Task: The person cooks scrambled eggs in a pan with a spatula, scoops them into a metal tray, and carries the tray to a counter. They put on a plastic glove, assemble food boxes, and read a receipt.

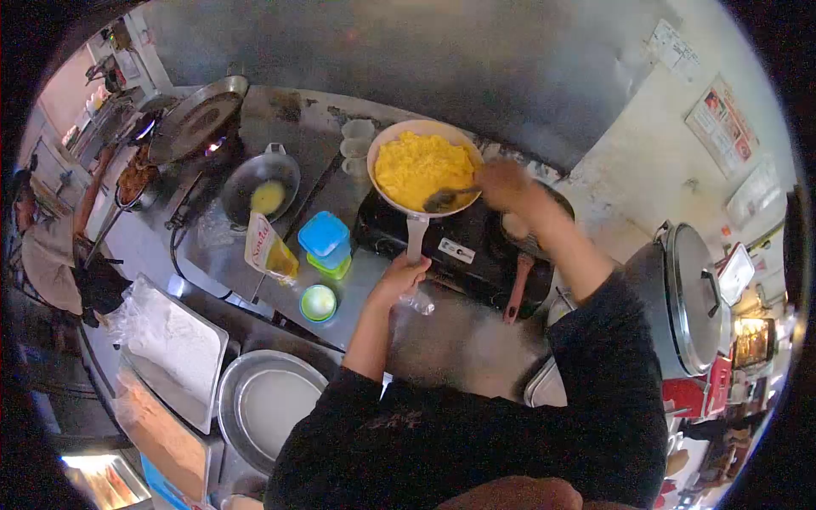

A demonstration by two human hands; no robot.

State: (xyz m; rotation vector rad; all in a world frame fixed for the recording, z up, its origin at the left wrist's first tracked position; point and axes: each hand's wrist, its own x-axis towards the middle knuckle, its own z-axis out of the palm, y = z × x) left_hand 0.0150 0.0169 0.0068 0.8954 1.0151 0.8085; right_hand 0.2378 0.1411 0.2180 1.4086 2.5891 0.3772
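My left hand (399, 281) is closed around the pale handle of a frying pan (416, 229). The pan sits over the left side of a black portable gas stove (387, 223). Yellow scrambled egg (425, 166) fills most of it in soft lumps. In my right hand (505, 184), blurred by motion, is a dark cooking spoon (442, 201), its head in the egg near the pan's lower right edge. Beneath my right forearm, a second pan with a reddish-brown handle (519, 287) rests on the stove, partly hidden.
Left of the stove stand a blue-lidded container (324, 232), a pouch of yellow oil (270, 249), a small green-rimmed tub (318, 303) and a wok (261, 189). Flame shows under a large pan (197, 119). A large lidded pot (684, 297) stands at right, a metal basin (228, 399) at lower left.
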